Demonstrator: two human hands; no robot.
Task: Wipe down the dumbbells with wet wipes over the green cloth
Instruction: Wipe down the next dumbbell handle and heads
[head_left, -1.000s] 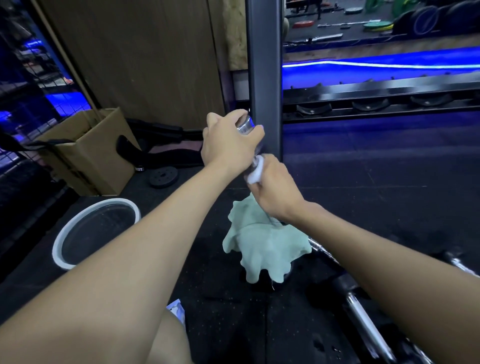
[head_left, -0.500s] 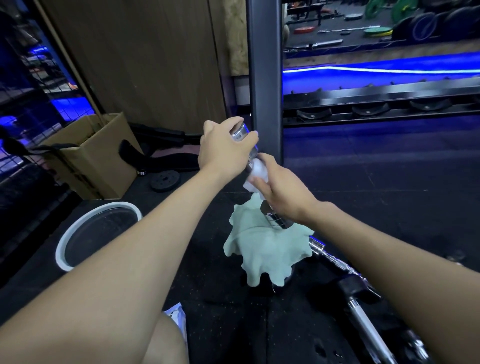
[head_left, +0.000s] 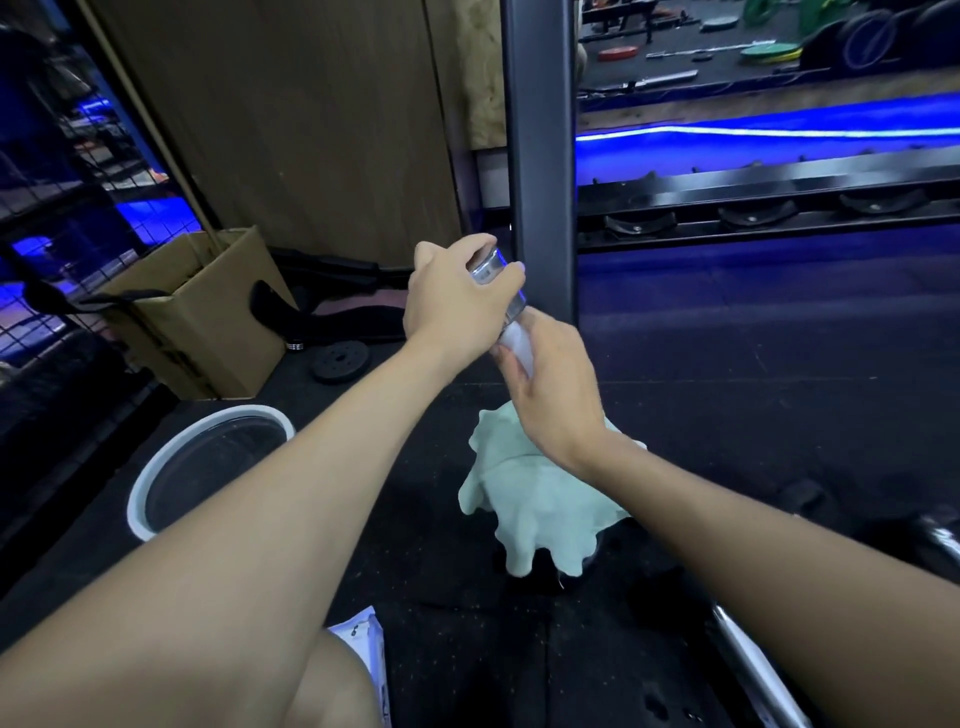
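Left hand (head_left: 457, 306) grips dumbbell bar (head_left: 493, 278) top — right hand (head_left: 550, 384) wraps wipe (head_left: 519, 348) below.

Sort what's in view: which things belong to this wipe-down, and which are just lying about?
In the job: left hand, right hand, chrome dumbbell bar, wet wipe, green cloth.

Lying about: cardboard box, white-rimmed bucket, small weight plate, rack post.
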